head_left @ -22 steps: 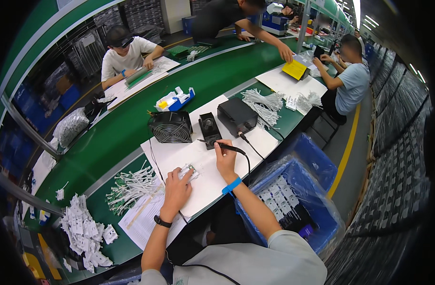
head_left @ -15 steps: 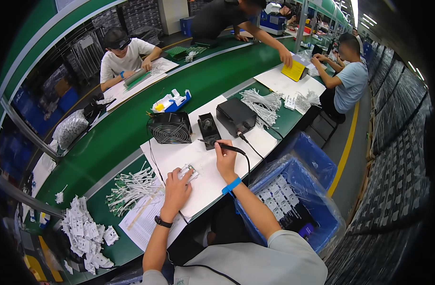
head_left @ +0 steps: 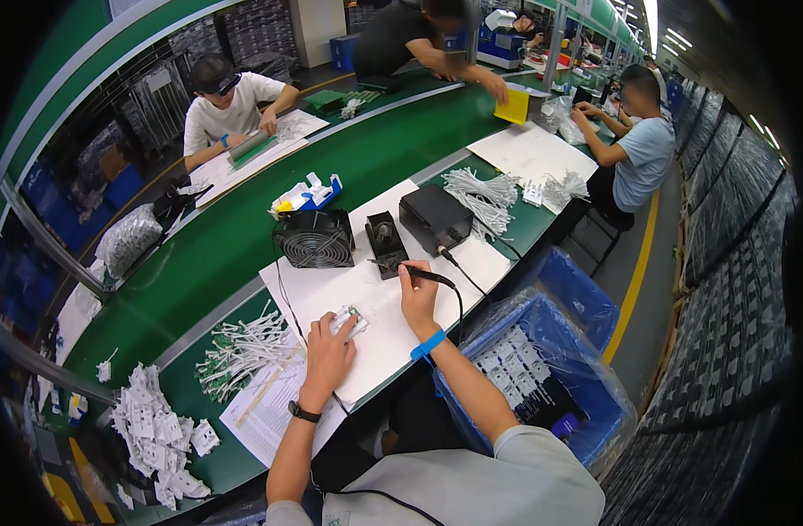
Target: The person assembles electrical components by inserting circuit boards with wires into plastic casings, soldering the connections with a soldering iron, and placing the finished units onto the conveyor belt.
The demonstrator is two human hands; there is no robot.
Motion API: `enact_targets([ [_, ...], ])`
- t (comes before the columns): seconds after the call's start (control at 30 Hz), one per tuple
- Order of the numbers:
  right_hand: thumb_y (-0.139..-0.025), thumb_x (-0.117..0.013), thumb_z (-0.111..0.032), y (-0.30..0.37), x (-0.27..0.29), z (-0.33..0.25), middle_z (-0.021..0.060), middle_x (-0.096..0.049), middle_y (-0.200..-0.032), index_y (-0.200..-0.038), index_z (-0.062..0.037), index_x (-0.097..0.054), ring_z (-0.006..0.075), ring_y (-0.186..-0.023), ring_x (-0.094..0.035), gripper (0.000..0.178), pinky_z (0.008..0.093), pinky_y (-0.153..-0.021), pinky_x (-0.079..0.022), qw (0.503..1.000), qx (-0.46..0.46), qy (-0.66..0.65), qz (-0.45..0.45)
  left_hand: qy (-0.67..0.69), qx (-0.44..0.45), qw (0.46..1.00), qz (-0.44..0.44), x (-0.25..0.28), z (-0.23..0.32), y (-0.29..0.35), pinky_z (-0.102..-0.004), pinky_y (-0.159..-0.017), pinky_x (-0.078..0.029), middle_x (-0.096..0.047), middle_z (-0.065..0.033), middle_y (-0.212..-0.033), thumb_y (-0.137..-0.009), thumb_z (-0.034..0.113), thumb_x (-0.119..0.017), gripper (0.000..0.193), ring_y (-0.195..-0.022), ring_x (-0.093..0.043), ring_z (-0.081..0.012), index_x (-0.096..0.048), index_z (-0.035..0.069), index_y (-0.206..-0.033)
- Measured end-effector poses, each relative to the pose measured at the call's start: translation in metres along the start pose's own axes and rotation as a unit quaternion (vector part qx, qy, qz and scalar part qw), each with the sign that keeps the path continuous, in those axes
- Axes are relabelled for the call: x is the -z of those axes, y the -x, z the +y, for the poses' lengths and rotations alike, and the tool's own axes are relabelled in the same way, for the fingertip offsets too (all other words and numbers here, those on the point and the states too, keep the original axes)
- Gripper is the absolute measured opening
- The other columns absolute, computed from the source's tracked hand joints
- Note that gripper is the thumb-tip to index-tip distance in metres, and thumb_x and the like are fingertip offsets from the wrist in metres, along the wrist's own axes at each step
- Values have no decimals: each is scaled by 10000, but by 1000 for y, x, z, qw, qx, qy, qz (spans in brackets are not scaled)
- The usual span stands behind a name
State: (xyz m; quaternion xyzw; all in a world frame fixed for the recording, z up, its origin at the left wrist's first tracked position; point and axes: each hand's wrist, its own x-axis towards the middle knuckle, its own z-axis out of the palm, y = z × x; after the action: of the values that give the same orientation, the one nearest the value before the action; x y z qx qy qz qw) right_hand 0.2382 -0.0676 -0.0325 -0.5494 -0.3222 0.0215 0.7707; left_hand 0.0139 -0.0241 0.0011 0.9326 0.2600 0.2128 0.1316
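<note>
My right hand grips a black soldering iron like a pen. The iron's tip is at the black iron stand; whether it touches the stand is hard to tell. My left hand keeps its fingers on a small white plastic part with a bit of green, held on the white board. The fingertips partly cover that part. Left of this hand lies a bundle of white wires with green ends, beside a printed sheet.
Behind the board stand a black fan and a black power unit. White plastic parts are heaped at the left. A plastic-lined blue bin stands right of my forearm. Co-workers sit across and to the right along the green belt.
The small blue box on the belt has slid left. A co-worker's arm has drawn the yellow item back and to the left. My hands have hardly moved.
</note>
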Motion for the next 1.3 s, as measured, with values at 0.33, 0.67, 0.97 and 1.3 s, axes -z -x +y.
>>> enact_targets([
  [0.33,-984,-633,-43,12,4,-4,40,-608,-875,-1031,-3,-600,92,-743,-585,70,245,-684,-493,998,-32,-37,-39,56,-20,998,9,2,-14,2,-460,-1025,-444,-531,-224,-1330,-830,45,-624,492,-1177,-490,-394,-667,157,-1308],
  [0.67,-986,-586,-67,24,5,3,12,-528,-805,-928,-45,-499,74,-715,-466,107,245,-634,-401,998,13,-31,-51,44,-9,999,21,0,-18,8,-459,-1045,-435,-536,-213,-1334,-830,33,-630,477,-1217,-489,-387,-663,138,-1295],
  [0.97,-998,-587,-94,26,5,4,-9,-519,-759,-912,-51,-487,60,-680,-448,140,244,-607,-392,992,-2,-24,-128,51,-9,998,27,-4,-22,8,-470,-1062,-432,-540,-198,-1346,-826,25,-636,461,-1252,-493,-401,-668,128,-1275],
  [1.3,-988,-597,-70,24,2,0,3,-518,-754,-915,-41,-489,64,-680,-447,134,244,-602,-393,988,1,-6,-153,52,-2,998,26,-3,-22,9,-470,-1063,-431,-543,-192,-1349,-825,25,-637,457,-1256,-493,-396,-672,115,-1272],
])
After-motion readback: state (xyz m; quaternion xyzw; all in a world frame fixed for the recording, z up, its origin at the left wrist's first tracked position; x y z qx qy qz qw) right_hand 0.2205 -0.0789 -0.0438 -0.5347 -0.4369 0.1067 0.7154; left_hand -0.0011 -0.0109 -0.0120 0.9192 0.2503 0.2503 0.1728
